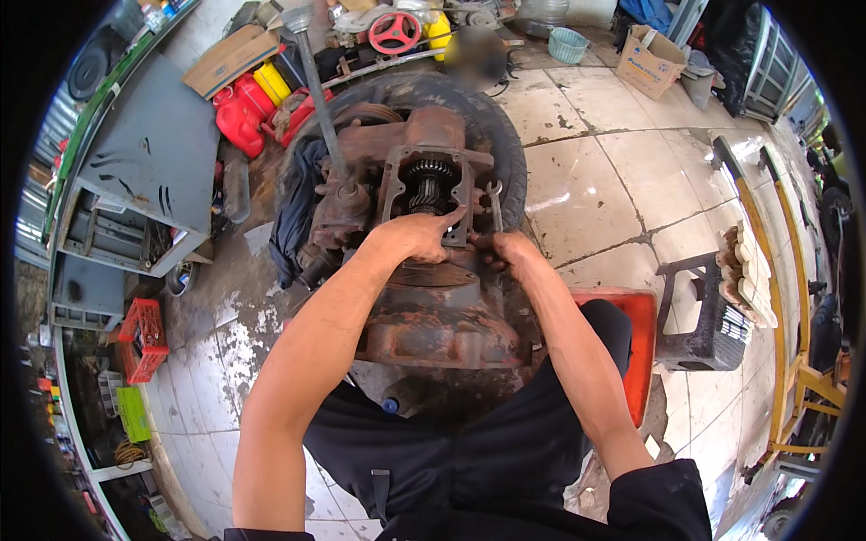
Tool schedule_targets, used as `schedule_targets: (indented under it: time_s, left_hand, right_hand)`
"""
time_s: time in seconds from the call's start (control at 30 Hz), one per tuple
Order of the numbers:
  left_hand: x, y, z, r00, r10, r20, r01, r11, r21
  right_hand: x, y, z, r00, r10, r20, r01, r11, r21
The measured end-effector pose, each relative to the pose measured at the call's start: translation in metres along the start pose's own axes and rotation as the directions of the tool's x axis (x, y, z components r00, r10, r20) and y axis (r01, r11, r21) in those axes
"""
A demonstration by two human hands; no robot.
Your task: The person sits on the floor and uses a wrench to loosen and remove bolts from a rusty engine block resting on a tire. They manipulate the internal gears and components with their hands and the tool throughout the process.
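A rusty gearbox (424, 320) lies in front of me on a large black tyre (510, 149), its rectangular opening showing dark gears (428, 183). My left hand (417, 237) rests on the near edge of that opening, with one finger stretched toward its right corner and the thumb held apart. Beside the housing's right side, my right hand (508, 251) is closed around a wrench (495, 203), whose open-ended jaw points away from me. The wrench's lower end is hidden by the fingers. A long lever (320, 108) rises from the gearbox's left side.
Dark cloth (298, 212) hangs at the tyre's left. A grey metal cabinet (149, 153) and red crate (144, 341) stand left. To the right are a red plastic seat (642, 361), a black crate (695, 316) with egg trays (744, 279), and a yellow frame (783, 361). Red jugs (239, 122) stand behind.
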State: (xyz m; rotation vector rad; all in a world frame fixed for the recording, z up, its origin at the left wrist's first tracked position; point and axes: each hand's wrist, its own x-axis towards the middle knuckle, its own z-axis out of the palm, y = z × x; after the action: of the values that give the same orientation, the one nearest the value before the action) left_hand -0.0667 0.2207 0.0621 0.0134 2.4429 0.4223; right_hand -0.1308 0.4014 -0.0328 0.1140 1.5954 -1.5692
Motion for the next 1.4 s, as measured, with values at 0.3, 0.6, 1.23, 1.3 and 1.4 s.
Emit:
schedule_targets:
  time_s: [0.3,0.6,1.23,1.3,1.4]
  left_hand:
    - [0.000,-0.001,-0.003,1.000,-0.003,-0.002,0.003,1.000,0.016]
    - [-0.001,-0.001,-0.002,0.998,0.029,-0.057,-0.026,0.999,0.047]
    - [-0.006,-0.012,0.000,0.991,0.054,-0.119,-0.049,0.998,0.048]
    - [-0.005,-0.011,0.000,0.991,0.058,-0.117,-0.053,0.997,0.048]
    - [-0.012,0.006,-0.011,0.997,0.032,-0.068,-0.030,0.999,0.028]
  right_hand:
    - [-0.014,-0.017,0.009,0.997,0.044,-0.065,-0.051,0.992,-0.112]
    - [-0.004,-0.016,0.007,0.997,-0.018,-0.069,0.002,0.976,-0.219]
    - [-0.070,-0.076,-0.044,0.765,-0.413,0.493,0.335,-0.399,-0.854]
    - [-0.071,-0.081,-0.038,0.743,-0.420,0.521,0.318,-0.463,-0.827]
    - [-0.067,-0.089,-0.039,0.786,-0.356,0.506,0.271,-0.537,-0.799]
